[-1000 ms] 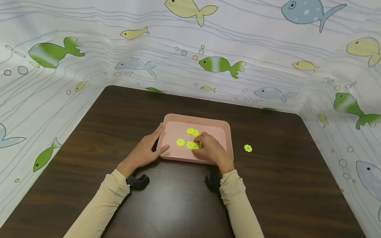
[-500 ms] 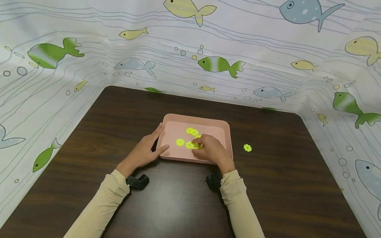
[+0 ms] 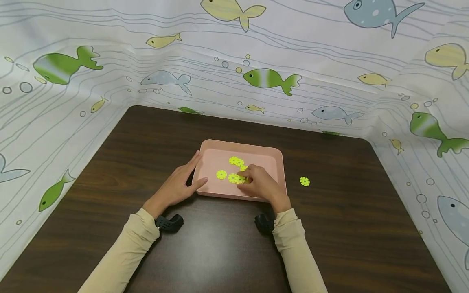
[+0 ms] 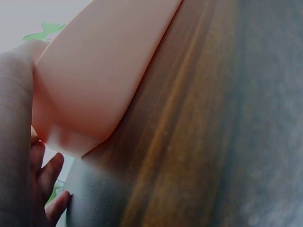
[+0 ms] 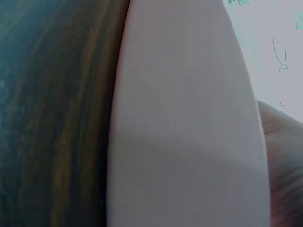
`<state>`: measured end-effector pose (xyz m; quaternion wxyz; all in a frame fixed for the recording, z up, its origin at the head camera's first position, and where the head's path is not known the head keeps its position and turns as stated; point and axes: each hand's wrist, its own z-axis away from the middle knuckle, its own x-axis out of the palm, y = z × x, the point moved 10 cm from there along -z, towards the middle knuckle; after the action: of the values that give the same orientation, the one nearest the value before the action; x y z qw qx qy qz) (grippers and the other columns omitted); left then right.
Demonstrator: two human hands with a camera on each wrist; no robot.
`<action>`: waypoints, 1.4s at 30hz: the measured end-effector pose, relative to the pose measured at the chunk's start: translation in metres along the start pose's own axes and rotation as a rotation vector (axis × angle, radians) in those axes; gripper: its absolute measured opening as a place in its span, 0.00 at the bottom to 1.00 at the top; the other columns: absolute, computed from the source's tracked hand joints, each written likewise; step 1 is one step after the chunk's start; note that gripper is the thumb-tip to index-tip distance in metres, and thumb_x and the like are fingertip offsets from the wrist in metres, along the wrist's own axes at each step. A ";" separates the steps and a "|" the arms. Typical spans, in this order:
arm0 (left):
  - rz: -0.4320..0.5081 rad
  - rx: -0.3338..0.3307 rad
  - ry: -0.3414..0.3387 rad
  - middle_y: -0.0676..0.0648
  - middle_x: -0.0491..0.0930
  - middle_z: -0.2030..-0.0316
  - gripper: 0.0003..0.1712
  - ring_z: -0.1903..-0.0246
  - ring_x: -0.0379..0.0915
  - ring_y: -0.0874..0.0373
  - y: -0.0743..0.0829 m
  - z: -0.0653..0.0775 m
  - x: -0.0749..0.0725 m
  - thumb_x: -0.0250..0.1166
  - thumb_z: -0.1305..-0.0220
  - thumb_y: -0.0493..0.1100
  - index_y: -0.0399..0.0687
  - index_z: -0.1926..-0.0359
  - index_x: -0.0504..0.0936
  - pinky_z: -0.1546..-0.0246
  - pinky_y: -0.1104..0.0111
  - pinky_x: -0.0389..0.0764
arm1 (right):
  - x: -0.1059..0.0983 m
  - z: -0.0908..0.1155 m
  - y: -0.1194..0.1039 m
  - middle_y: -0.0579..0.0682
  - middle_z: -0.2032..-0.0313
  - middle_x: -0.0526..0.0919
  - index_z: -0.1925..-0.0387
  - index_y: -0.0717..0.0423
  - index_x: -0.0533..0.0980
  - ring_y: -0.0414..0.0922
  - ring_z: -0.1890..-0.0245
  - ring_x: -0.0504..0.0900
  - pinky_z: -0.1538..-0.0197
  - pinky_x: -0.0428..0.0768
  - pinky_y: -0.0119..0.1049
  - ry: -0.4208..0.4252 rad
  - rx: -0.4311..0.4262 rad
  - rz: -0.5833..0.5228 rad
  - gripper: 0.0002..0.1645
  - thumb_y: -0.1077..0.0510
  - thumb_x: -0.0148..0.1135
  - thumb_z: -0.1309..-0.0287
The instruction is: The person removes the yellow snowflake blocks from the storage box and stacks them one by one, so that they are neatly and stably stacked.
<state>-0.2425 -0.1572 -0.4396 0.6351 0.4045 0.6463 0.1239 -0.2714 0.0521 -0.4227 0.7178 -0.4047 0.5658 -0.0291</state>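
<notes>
The relaxed left hand (image 3: 176, 187) lies with straight fingers along the left wall of the pink rectangular tray (image 3: 216, 156), thumb over its floor. Inside lies 1 flat bright-yellow flower-shaped disc (image 3: 221, 174), left of similar discs (image 3: 233, 178). The right hand (image 3: 263, 182) bends its fingers over some; whether it pinches any, I cannot tell. Farther right, 1 more yellow disc (image 3: 304, 181) lies on the dark-brown wood-grained table (image 3: 348, 203).

White fish-print cloth (image 3: 212, 53) behind dark wooden table (image 3: 351, 228).
</notes>
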 end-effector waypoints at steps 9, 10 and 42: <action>0.000 -0.008 -0.002 0.48 0.41 0.17 0.48 0.22 0.51 0.41 0.000 0.000 0.000 0.60 0.25 0.60 0.51 0.16 0.47 0.27 0.37 0.51 | -0.014 0.006 -0.004 0.48 0.68 0.78 0.51 0.59 0.87 0.41 0.72 0.71 0.68 0.71 0.32 0.131 -0.112 -0.056 0.19 0.58 0.79 0.43; 0.000 -0.010 -0.004 0.49 0.41 0.17 0.48 0.22 0.51 0.41 0.000 0.000 0.000 0.60 0.25 0.60 0.51 0.16 0.46 0.27 0.37 0.51 | -0.019 0.008 -0.004 0.49 0.68 0.79 0.51 0.60 0.87 0.42 0.72 0.71 0.69 0.71 0.32 0.163 -0.139 -0.072 0.19 0.58 0.80 0.44; -0.004 -0.016 0.003 0.47 0.42 0.17 0.48 0.23 0.51 0.37 -0.002 -0.001 0.001 0.59 0.24 0.60 0.56 0.16 0.45 0.28 0.35 0.52 | -0.114 0.142 0.162 0.57 0.61 0.79 0.46 0.62 0.86 0.39 0.71 0.69 0.66 0.68 0.30 0.560 0.223 -0.019 0.19 0.58 0.74 0.37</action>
<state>-0.2439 -0.1578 -0.4415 0.6374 0.3981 0.6471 0.1285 -0.2611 0.2958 -0.4278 0.5735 -0.3051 0.7312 -0.2083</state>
